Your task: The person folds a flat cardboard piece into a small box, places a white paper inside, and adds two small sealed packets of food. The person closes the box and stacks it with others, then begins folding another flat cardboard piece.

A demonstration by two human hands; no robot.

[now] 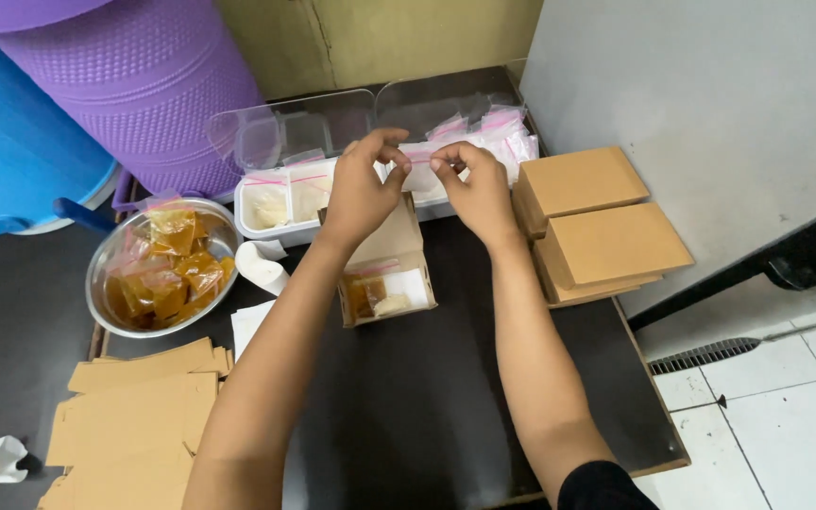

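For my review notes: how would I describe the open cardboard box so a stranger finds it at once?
Start at the dark table and find the middle, between the person's forearms. The open cardboard box sits there, just below the left hand and right hand. Unlike the closed boxes stacked at right, its flap stands up and small sachets show inside.

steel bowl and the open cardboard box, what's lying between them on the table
In the head view, a roll of white tape and white paper lie between the steel bowl and the open box.

Left hand (363, 184) and right hand (472, 184) are pinching a small zip bag (419, 162) between them, hovering over the open cardboard box (384, 274) on the dark table (427, 397)
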